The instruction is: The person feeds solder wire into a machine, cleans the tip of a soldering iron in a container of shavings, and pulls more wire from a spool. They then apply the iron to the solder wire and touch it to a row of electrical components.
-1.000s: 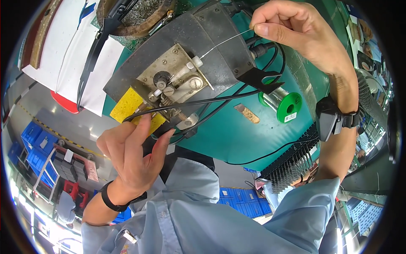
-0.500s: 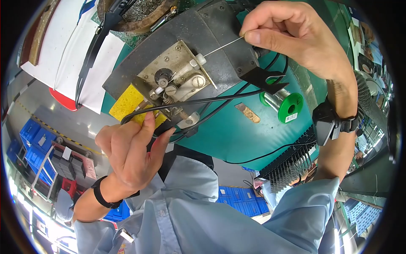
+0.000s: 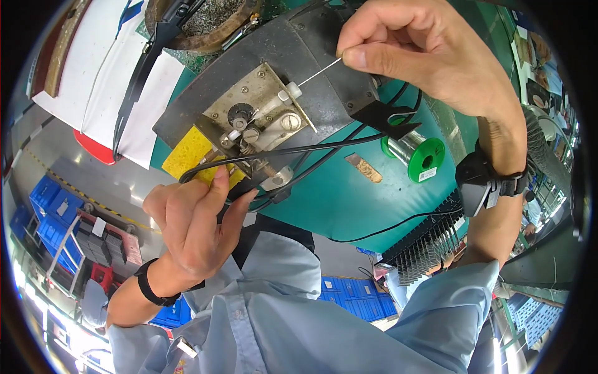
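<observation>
At the upper left we have a round, rusty-rimmed bowl [image 3: 215,41] holding loose grey scrap [image 3: 208,14], while a green spool [image 3: 431,161] wound with silvery wire lies on the green mat [image 3: 367,215]. Our right hand [image 3: 420,53] pinches a thin wire strand [image 3: 319,71] between thumb and forefinger, its other end at the white nozzle [image 3: 291,91] on the dark metal machine [image 3: 324,47]; our left hand [image 3: 190,218] curls at the machine's near end beside a black cable [image 3: 274,154], thumb and forefinger apart, though we cannot tell whether they grip anything. Beyond the bench, we see blue bins [image 3: 62,212] on a grey floor [image 3: 118,187] marked with striped tape.
</observation>
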Demonstrator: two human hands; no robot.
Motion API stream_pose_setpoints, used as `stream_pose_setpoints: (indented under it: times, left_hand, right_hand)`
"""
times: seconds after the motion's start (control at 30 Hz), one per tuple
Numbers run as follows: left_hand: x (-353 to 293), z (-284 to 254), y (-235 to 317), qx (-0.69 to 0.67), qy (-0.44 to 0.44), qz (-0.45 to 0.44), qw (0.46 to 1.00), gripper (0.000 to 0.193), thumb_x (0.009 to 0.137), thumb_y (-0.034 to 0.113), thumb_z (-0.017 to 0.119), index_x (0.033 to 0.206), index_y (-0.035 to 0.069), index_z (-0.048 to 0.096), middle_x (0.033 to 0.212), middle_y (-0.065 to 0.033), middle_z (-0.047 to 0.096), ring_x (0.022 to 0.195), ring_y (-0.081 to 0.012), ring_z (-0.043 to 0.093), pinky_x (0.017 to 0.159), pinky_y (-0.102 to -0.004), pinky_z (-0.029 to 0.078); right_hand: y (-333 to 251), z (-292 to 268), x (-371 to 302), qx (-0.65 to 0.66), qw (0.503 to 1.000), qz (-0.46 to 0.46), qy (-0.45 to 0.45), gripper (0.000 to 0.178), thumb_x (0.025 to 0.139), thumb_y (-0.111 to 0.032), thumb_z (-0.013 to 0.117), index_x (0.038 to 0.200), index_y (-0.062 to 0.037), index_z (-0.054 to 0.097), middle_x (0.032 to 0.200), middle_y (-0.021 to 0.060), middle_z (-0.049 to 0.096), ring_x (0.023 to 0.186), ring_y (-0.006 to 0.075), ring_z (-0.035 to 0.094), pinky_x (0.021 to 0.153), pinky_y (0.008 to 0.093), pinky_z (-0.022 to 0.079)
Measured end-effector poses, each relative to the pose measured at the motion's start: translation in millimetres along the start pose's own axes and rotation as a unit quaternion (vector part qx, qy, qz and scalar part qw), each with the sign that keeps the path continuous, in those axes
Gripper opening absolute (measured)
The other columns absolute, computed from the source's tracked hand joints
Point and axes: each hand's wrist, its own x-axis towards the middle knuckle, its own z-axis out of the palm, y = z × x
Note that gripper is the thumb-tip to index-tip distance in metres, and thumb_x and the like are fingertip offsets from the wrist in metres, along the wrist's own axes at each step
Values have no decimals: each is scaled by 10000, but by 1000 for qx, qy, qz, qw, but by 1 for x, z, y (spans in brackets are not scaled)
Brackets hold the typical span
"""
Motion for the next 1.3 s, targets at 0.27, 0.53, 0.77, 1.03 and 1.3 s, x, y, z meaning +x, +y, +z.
stream_pose_setpoints:
  times: [0.27,0.53,0.77,1.03,1.3]
  left_hand:
    - [0,0,-1,-2,-11,5,1000,508,611,85,874,1059,-45,671,928,-87,590,804,-228,518,778,-346,322]
    - [2,-3,-1,1,-17,6,1000,503,618,85,870,1057,-50,665,922,-92,595,792,-229,519,774,-343,318]
    - [3,-2,-1,-3,-11,11,1000,514,601,75,876,1053,-51,664,903,-92,597,773,-226,526,760,-342,316]
    - [2,-2,-1,-3,-13,8,1000,527,606,72,877,1068,-44,651,906,-89,592,779,-226,532,749,-355,322]
    - [2,-5,-6,9,-46,7,999,548,633,65,875,1121,-15,641,954,-84,568,831,-242,519,772,-358,330]
  right_hand:
    - [-3,14,13,5,997,15,-77,177,959,-144,627,1012,22,661,661,33,590,529,66,453,473,253,324]
    - [5,13,-7,-65,994,-63,64,204,973,-143,603,1071,36,599,722,55,588,625,99,502,581,281,395]
    - [15,7,-10,-24,999,18,34,108,946,-98,628,991,1,628,762,-11,590,685,56,513,631,220,405]
    - [-4,10,5,-128,989,-47,-57,142,951,-101,624,1032,10,589,778,26,589,690,87,532,644,238,425]
    - [14,3,-53,-16,991,59,122,138,946,-91,625,1049,-3,597,822,3,593,735,76,520,669,241,422]
